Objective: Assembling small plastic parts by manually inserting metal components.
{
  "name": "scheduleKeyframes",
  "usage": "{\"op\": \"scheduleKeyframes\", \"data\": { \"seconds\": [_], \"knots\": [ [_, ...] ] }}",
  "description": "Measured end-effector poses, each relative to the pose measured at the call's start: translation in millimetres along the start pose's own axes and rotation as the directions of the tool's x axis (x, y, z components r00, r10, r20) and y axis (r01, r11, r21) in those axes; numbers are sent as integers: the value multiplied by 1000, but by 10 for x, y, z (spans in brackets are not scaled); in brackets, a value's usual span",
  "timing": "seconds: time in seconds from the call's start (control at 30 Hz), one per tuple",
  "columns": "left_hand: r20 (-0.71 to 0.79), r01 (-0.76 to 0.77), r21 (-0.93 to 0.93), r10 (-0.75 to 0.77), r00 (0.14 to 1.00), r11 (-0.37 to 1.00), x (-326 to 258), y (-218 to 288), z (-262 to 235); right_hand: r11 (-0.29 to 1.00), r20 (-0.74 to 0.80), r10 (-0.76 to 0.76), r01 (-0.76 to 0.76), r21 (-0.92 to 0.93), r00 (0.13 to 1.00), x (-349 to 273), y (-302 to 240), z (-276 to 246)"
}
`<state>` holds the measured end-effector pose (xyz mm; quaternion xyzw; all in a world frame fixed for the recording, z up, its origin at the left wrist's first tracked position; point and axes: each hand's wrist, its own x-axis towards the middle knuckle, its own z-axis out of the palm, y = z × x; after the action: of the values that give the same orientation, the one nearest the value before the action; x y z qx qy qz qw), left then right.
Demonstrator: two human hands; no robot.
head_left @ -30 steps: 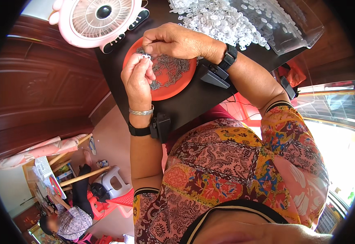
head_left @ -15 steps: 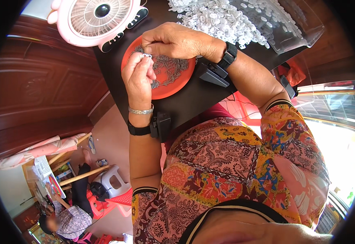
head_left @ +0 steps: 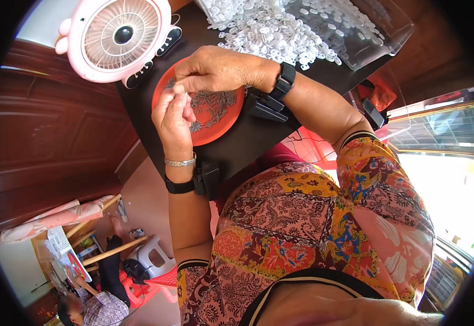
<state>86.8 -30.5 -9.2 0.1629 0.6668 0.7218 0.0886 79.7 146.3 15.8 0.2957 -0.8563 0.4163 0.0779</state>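
My left hand (head_left: 173, 124) is closed in a pinch over the left part of a round orange-red dish (head_left: 218, 130). A small white plastic piece sits in that pinch; only a speck of it shows now, though it was plainer a moment ago. Arched over from the right, my right hand (head_left: 215, 69) is closed, its thumb and fingertips touching the left fingertips. Whatever it pinches is hidden. Scattered in the dish below both hands are many slim grey screw-like pieces (head_left: 213, 106).
Beyond the dish lies a heap of small white plastic pieces (head_left: 280, 41), beside a clear plastic bin (head_left: 375, 51) holding more. A pink fan (head_left: 123, 35) stands at the far left of the black table (head_left: 237, 152). Another person (head_left: 104, 307) sits at lower left.
My fingertips have closed together, covering most of the white piece that showed between them. The whole view has shifted, moving table and hands slightly left and down in the picture.
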Motion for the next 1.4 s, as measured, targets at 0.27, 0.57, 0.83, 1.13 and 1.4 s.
{"op": "scheduleKeyframes", "data": {
  "seconds": [0.27, 0.57, 0.83, 1.13, 1.4],
  "knots": [
    [-59, -78, -52, 75, 995, 996, 40, -5, -42, 706, -552, 255, -543, -454, 794, -40, 804, -551],
    [-49, -82, -47, 80, 996, 995, 14, 20, -51, 454, -440, 297, -531, -715, 847, -100, 1049, -362],
    [-64, -80, -75, 75, 995, 994, 16, 2, -49, 590, -417, 295, -507, -628, 860, -97, 1049, -393],
    [-94, -109, -198, 92, 991, 974, -2, 11, -53, 874, -182, 200, -91, 478, 963, 72, 373, -101],
    [-34, -148, -229, 144, 989, 962, 14, -17, -66, 799, -46, 138, -84, 596, 989, 41, 45, 97]
  ]
}}
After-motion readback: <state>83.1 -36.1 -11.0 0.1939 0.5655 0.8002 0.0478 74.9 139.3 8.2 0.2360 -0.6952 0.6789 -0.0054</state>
